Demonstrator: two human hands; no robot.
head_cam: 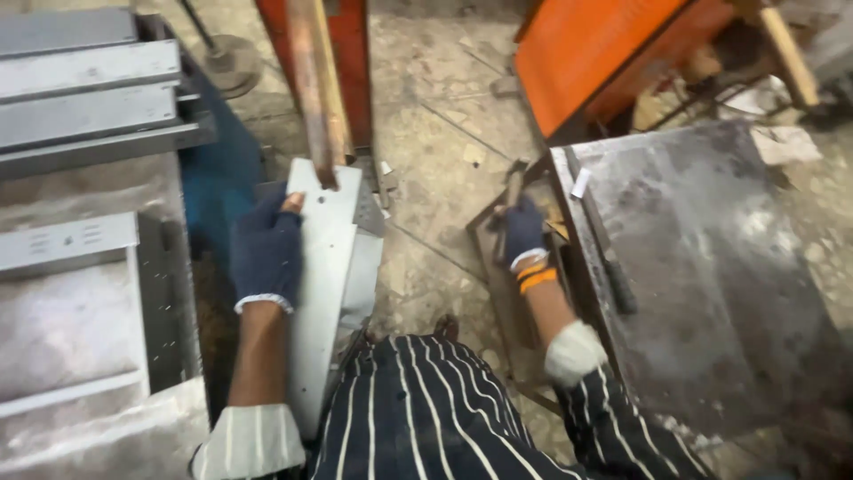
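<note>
**Hands on sheet metal and a hand tool**

Gloves on both hands, dark blue, fingertips bare. I see the left hand [267, 253] laid against the left edge of a grey sheet-metal panel [324, 293], which stands tilted on the stone floor [435, 169] just in front of the person's knees. Fingers are wrapped round the panel's edge, gripping it; one bare fingertip shows at the panel's upper left corner. The panel's face carries a few small holes. A rusty bar [313, 89] comes down from above and meets the panel's top edge.

Right hand [524, 233] sits well apart, at the left edge of a worn steel table [711, 267]. Its fingers are clenched round the handle of a hand tool [514, 182], whose head pokes up above the knuckles; the blur keeps me from naming its kind. An orange band circles that wrist.

Stacked grey metal channels [84, 98] lie along the far left. An orange machine housing [595, 53] stands beyond the table's far corner.
</note>
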